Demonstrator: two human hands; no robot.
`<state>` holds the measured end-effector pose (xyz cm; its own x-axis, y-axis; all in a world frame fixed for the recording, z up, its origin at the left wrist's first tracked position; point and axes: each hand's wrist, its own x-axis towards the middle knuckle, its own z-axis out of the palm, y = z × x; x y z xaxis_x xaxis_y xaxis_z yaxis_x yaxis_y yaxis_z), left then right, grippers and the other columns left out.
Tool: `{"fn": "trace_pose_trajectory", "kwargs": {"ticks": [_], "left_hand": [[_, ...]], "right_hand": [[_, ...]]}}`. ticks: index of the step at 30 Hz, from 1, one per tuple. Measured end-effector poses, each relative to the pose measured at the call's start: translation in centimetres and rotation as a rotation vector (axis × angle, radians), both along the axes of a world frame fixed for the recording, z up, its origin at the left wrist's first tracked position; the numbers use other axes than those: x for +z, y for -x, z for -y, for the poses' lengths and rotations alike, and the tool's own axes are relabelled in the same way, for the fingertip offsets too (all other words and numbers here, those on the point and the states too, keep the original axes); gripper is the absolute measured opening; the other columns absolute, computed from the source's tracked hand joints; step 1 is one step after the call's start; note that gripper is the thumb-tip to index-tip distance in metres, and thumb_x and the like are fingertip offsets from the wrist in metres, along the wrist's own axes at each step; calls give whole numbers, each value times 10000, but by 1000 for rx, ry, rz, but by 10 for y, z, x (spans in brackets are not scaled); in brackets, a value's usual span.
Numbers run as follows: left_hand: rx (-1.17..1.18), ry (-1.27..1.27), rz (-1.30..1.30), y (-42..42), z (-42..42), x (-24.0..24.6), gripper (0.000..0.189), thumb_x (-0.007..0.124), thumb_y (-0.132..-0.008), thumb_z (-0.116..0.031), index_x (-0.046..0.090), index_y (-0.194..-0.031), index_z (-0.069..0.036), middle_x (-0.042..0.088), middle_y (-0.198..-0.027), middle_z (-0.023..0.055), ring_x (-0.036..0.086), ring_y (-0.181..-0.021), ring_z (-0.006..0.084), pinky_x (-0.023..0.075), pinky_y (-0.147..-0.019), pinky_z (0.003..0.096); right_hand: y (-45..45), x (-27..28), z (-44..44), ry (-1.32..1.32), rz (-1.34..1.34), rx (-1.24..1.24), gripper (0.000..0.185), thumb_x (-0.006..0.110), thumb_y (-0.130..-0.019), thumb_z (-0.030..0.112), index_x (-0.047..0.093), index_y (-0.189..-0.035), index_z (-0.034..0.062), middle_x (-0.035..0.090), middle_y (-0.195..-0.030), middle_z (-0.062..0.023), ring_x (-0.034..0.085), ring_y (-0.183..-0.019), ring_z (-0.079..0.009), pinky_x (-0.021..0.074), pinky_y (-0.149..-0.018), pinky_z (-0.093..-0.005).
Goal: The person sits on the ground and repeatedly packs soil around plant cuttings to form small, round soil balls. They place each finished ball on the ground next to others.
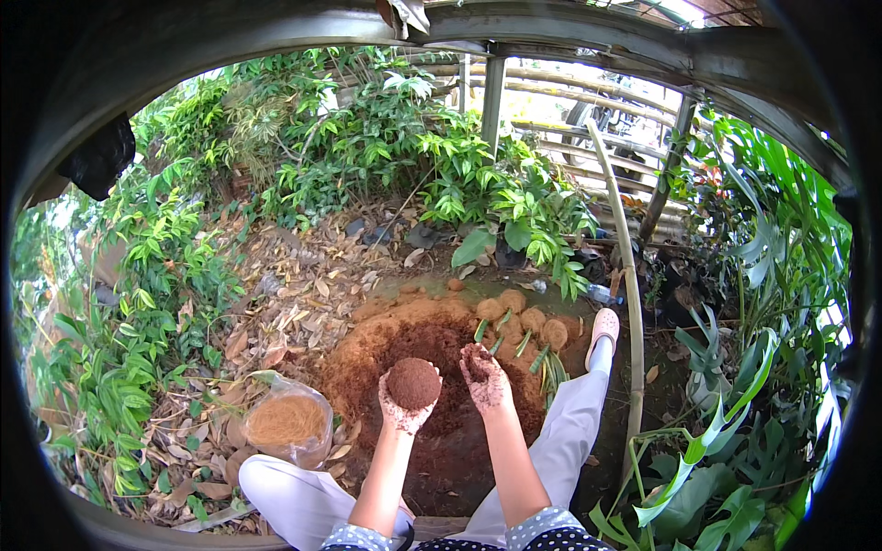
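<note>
A round ball of dark brown soil or coir [414, 384] rests in my left hand [402, 418], whose fingers cup it from below. My right hand [490, 389] is palm up beside it and holds a small heap of loose brown soil [478, 359]. Both hands are coated with crumbs of it. Beneath them spreads a mound of damp brown soil [434, 339], lighter orange-brown at its rim. Several fibre-covered balls [532, 319] sit at the mound's far right, with cut green leaf or stem pieces [524, 343] beside them.
A clear plastic bag of tan fibre [288, 420] stands on dry leaves left of my hands. My outstretched leg [575, 420] borders the mound on the right. Beyond it, a bamboo pole [623, 275] leans upward. A plastic bottle [604, 294] lies near my shoe. Leafy shrubs [372, 131] grow behind.
</note>
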<state>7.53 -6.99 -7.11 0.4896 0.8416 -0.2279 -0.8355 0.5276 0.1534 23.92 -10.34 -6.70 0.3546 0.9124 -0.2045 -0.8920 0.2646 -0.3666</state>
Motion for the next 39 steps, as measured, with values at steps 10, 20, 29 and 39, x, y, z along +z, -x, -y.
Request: {"fn": "trace_pose_trajectory", "kwargs": {"ticks": [10, 20, 29, 39], "left_hand": [[-67, -12, -28, 5, 6, -12, 543, 483, -779, -501, 567, -1099, -71, 606, -1067, 161, 583, -999, 345, 429, -925, 529], [-107, -45, 20, 6, 8, 6, 531, 485, -816, -470, 568, -1081, -17, 599, -1068, 184, 558, -1035, 367, 449, -913, 497], [-123, -3, 50, 6, 1, 10, 495, 524, -811, -464, 594, -1035, -28, 605, -1066, 174, 560, -1028, 364, 426, -931, 525], [-131, -62, 50, 5, -12, 13, 490, 507, -820, -449, 598, -1040, -21, 616, -1052, 168, 585, -991, 350, 458, -899, 495]], "right_hand": [[18, 3, -5, 103, 124, -27, 224, 529, -845, -55, 562, -1060, -1, 621, -1025, -96, 599, -983, -243, 509, -864, -337], [15, 14, -8, 117, 198, 12, 157, 605, -864, 110, 601, -1000, 33, 645, -954, -71, 621, -918, -203, 518, -796, -324], [8, 6, -19, 86, 42, 124, 394, 508, -904, 347, 561, -1071, -6, 625, -1008, -131, 607, -946, -273, 501, -814, -352], [4, -1, -32, 128, 76, 172, 439, 394, -916, 376, 563, -1051, -5, 631, -981, -138, 607, -926, -287, 498, -809, -379]]}}
